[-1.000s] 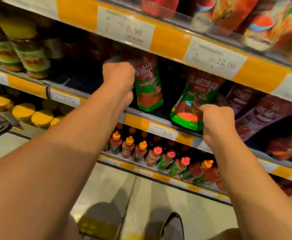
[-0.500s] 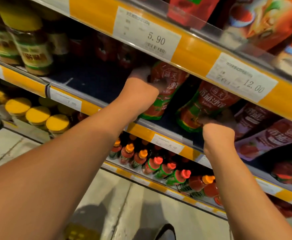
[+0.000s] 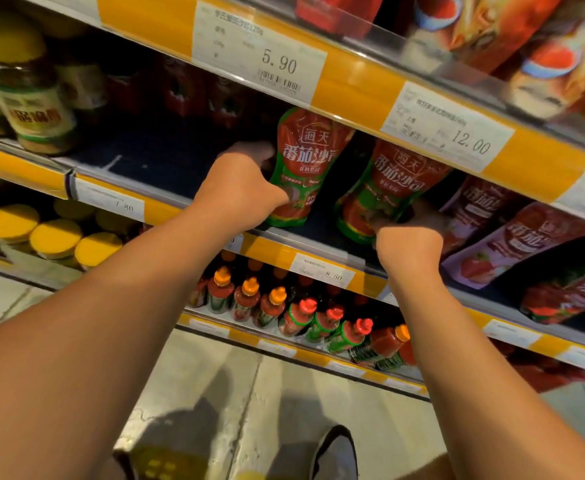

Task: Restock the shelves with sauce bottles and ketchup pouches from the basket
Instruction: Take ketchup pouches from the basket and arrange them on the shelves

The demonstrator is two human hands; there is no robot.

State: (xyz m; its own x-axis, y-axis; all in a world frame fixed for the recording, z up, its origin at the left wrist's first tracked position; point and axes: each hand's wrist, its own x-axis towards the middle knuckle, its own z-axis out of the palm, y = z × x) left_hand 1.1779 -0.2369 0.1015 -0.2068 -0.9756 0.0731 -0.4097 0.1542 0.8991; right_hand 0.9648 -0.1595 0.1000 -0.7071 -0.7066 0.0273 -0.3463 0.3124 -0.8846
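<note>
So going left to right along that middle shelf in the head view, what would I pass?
Yellow-lidded jars → left hand → ketchup pouch it grips → second ketchup pouch → right hand → purple pouches.

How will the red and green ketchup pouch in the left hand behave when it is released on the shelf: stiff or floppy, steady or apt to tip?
The ketchup pouch is probably soft and somewhat floppy: its film looks creased where the left hand grips it. It may tip, since it is tall and leans, as does the neighbouring pouch by the right hand.
</note>
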